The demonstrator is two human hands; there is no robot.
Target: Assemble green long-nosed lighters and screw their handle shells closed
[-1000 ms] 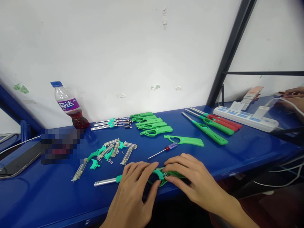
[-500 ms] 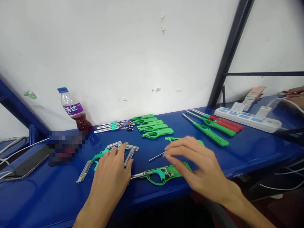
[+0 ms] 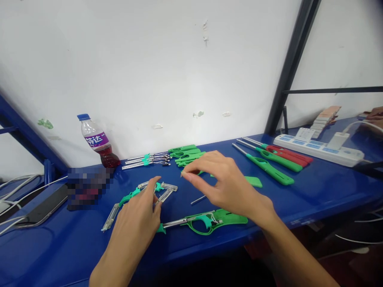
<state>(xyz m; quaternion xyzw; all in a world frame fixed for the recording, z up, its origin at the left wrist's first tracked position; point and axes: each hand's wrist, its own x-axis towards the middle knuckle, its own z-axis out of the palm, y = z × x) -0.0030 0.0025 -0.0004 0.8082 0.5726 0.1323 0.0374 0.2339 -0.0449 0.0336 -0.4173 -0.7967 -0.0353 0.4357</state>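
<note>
My left hand (image 3: 136, 217) is over a cluster of clear plastic tanks (image 3: 166, 194) with teal trigger parts (image 3: 128, 197), its thumb and index finger apart beside one tank. My right hand (image 3: 220, 183) is raised above the blue table, thumb and fingertips pinched together; anything between them is too small to make out. Below it lies a thin metal rod (image 3: 198, 200). Nearer the front edge, an opened green lighter shell (image 3: 230, 218) holds a teal trigger, white wires and a metal tube (image 3: 176, 223). A green handle piece (image 3: 254, 181) lies partly behind my right hand.
Metal tubes with wires (image 3: 137, 162) and green shells (image 3: 184, 151) lie by the wall. Assembled green lighters (image 3: 269, 171) and red ones (image 3: 291, 155) are at right, near a power strip (image 3: 320, 149). A bottle (image 3: 100, 143) and black device (image 3: 44, 205) are left. A person's hand (image 3: 375, 115) shows far right.
My right hand has moved left and up, away from the rod. My left thumb has come closer to the index finger. The view has shifted slightly.
</note>
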